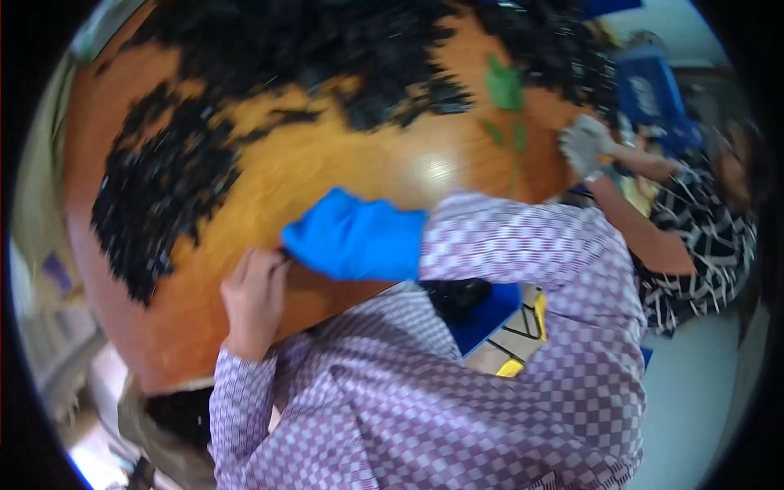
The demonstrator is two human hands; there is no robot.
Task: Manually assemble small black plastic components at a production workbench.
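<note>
My bare left hand [251, 298] is over the table's front edge with its fingers bent and pressed together. My right hand [347, 235], in a blue glove, reaches across from the right, and its closed fingertips meet those of the left. A dark speck shows where the fingertips come together, too small and blurred to name. Left of my hands, a loose pile of small black strip-like pieces [159, 192] lies on the orange-brown wooden table [278, 184].
A much bigger heap of black pieces [302, 45] covers the far side, with another pile [555, 49] at the far right. Green leaves [505, 86] show on the table. At the right, a co-worker's white-gloved hand [584, 147] is at the edge. A blue container [490, 318] with black contents sits below my right arm.
</note>
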